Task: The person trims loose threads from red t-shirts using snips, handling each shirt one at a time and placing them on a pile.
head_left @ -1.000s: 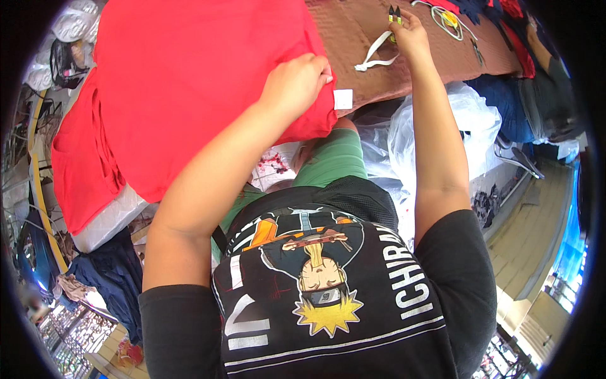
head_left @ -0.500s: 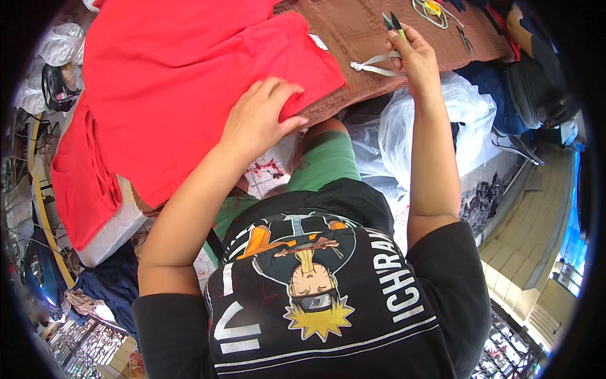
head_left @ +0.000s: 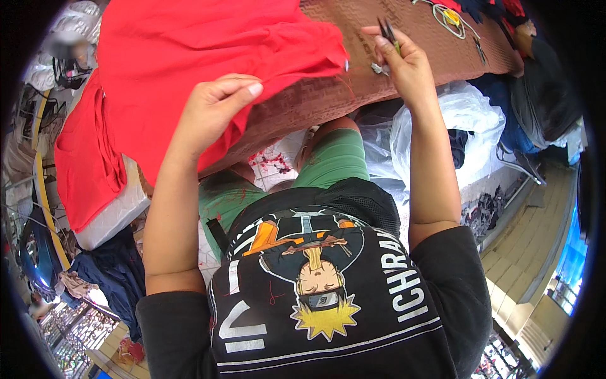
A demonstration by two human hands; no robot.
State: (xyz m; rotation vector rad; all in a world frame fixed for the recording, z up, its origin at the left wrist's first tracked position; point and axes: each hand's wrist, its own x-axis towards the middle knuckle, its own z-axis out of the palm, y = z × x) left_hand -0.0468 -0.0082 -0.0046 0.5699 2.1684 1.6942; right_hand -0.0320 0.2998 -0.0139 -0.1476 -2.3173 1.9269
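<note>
A large red garment (head_left: 183,54) spreads over a brown patterned cloth covering (head_left: 297,120) in front of me. My left hand (head_left: 214,110) pinches the garment's near edge between thumb and fingers, drawing a fold out to the right. Past the garment's right end, my right hand (head_left: 409,66) holds small dark-bladed thread snips (head_left: 388,35), blades pointing up and away. A white strap (head_left: 379,68) hangs by that hand, mostly hidden by it. The snips are apart from the red cloth. Near the garment's right end, a fine red thread (head_left: 349,85) lies on the brown covering.
Yellow-and-white cord or tape (head_left: 451,18) and another pair of snips (head_left: 481,50) lie at the far right. A clear plastic bag (head_left: 410,136) sits below the surface's edge. More red cloth (head_left: 91,164) hangs at the left. Another person's dark sleeve (head_left: 549,69) shows at the right.
My left hand has gone from resting open on the garment to pinching its edge, shifting left and nearer. The garment's right end has bunched up. My right hand has moved slightly, snips still held.
</note>
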